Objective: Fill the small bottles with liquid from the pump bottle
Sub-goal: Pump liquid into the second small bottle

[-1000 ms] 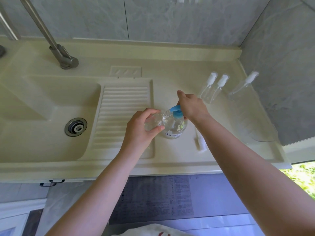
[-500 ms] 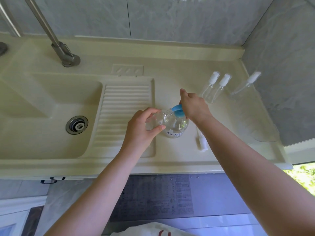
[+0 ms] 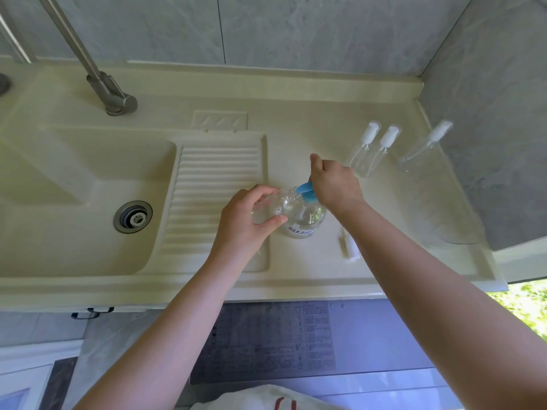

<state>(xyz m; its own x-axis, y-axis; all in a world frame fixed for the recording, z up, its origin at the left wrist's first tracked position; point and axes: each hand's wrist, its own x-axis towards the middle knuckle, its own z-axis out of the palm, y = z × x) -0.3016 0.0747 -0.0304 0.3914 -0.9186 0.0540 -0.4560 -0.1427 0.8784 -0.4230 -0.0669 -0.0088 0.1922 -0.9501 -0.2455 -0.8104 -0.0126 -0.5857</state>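
The whole move turns on the mouth of the small bottle meeting the blue spout of the pump bottle, and at this moment the two are touching or very nearly so. The left hand grips the small bottle with fingers and thumb curled round it, holding it tilted so its long axis runs from the hand up and right toward the spout; its open neck sits just at the spout's tip. The right hand rests on the blue pump head from the right, fingers curled over it, placed to press down. The pump bottle stands upright on the counter, near its front edge and just right of the ribbed drainboard; it is clear, and its level is hard to read. How much liquid the held bottle carries cannot be told. Three capped small bottles stand toward the counter's back right corner and look empty. A white cap piece lies on the counter beside the right forearm, likely the held bottle's own top.
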